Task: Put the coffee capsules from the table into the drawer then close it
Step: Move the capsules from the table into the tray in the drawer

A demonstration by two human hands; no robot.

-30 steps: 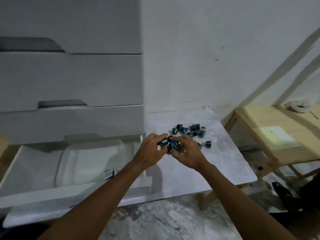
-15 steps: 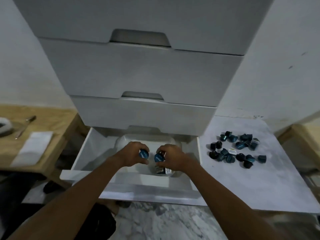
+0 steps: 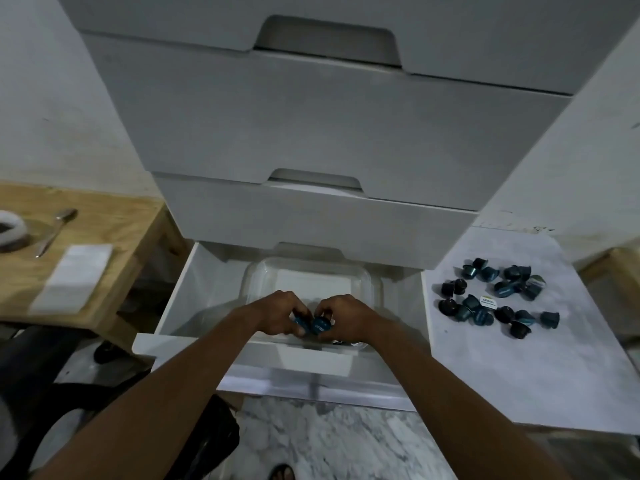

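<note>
Two hands (image 3: 313,317) hold two capsules (image 3: 311,323); drawer (image 3: 194,306) open.

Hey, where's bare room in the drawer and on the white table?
Free: drawer floor left of the clear container; table in front of the capsules. Crowded: container's front, with both hands.

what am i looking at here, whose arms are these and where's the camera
The camera sits on a person's head, looking down, so the two bare arms are the wearer's own. The left hand and right hand each hold blue coffee capsules in a closed grip over a clear container inside the open bottom drawer. The drawers above it look closed. To the right, a pile of capsules lies on a white table. To the left, a wooden table carries a spoon and a white sheet.
</note>
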